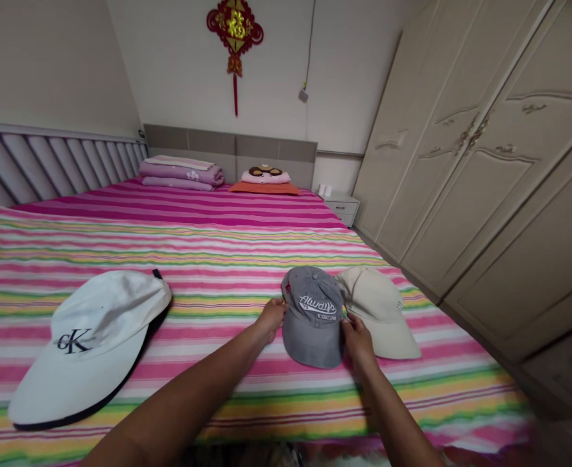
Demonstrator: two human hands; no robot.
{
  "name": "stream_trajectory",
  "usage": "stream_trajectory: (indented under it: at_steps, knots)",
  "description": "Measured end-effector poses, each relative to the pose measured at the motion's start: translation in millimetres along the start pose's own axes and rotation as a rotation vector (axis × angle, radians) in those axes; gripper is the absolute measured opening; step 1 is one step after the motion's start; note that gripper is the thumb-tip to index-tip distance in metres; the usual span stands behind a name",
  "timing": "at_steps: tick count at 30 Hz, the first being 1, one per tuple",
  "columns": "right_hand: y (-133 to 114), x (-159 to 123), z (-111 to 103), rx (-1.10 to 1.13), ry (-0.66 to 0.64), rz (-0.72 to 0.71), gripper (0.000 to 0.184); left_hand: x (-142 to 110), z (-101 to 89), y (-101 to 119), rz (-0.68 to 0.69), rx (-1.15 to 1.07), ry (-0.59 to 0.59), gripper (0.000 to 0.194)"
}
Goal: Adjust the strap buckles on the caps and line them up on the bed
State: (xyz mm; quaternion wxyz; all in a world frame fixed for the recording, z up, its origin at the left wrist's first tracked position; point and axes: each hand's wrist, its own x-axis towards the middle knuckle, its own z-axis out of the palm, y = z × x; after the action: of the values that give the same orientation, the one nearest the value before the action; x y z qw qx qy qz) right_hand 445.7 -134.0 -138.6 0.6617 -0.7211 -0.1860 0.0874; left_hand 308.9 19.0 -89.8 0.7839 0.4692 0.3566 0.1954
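From your head camera, you have both hands on the gray cap [314,337], which is over the near part of the bed [227,395], right of the middle of its near edge, brim toward you. Your left hand [270,320] pinches the cap's left side, and your right hand [358,336] grips its right side by the brim (the fingertips there are partly hidden). Closer to the bed's right edge is the beige cap [386,318], its left side partly covered in your view by the gray one. Well apart, toward the near left corner, lies the white cap [104,331] with dark "CK" lettering, its brim pointing to that corner. At the far edge, before the headboard [276,152], you have folded purple bedding [181,174] on the left and a pink cushion [266,177] on an orange one [266,189] to the right.
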Motion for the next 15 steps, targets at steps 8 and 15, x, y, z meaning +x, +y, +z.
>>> stream_trajectory:
  at_steps: [8, 15]
  knots:
    - [-28.9, -16.6, -8.5, -0.143, 0.083, -0.091, 0.032, -17.4, 1.0, -8.6, 0.259, 0.146, 0.072, 0.021]
    - [-31.1, -150.7, 11.3, -0.108, -0.220, -0.232, 0.030, -112.7, -39.9, -55.9, 0.324, 0.216, -0.096, 0.028]
